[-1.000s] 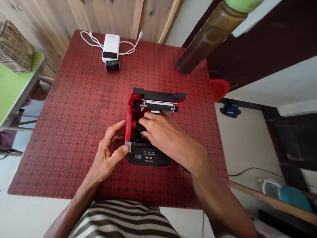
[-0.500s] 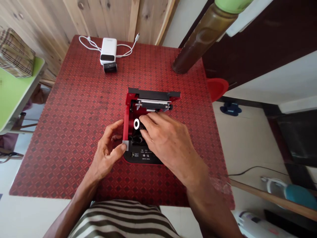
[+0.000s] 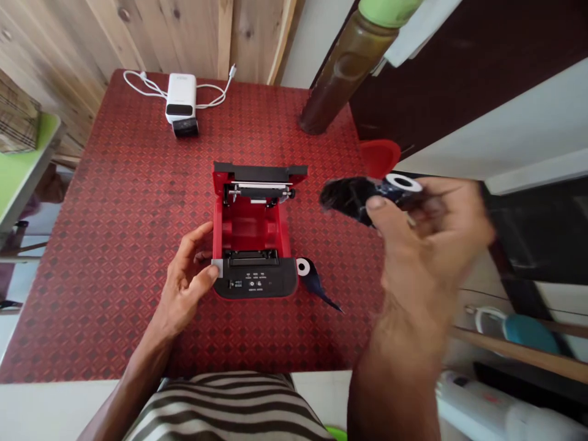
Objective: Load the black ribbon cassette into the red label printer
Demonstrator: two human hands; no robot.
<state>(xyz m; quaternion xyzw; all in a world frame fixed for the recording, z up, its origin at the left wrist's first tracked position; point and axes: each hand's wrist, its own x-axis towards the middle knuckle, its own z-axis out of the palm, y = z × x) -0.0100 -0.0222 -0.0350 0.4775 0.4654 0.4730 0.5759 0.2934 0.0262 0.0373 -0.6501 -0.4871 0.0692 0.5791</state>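
A red and black printer (image 3: 255, 278) stands on the table with its lid (image 3: 261, 174) raised, its red inner bay showing bare. My left hand (image 3: 186, 285) grips its front left corner, thumb on a small grey patch and fingers along the side. Up to the right of the printer, my right hand (image 3: 427, 233), blurred by motion, holds a roll of black film (image 3: 390, 190) with a white core. A dark loose strip of that film trails off to the left. Against the printer's right side lies a second dark roll (image 3: 312, 282) with a white core, its tail pointing toward me.
Toward the back of the red patterned table (image 3: 138, 245) are a white power bank (image 3: 180, 95) with a cable, and a small black cylinder (image 3: 185, 128). A tall brown bottle (image 3: 337, 73) with a green lid stands at the back right. Behind the table's right edge is a red stool (image 3: 380, 156).
My right hand has lifted the black film roll out of the printer's bay and carried it up and right. The second roll beside the printer is now uncovered. My left hand stays at the corner.
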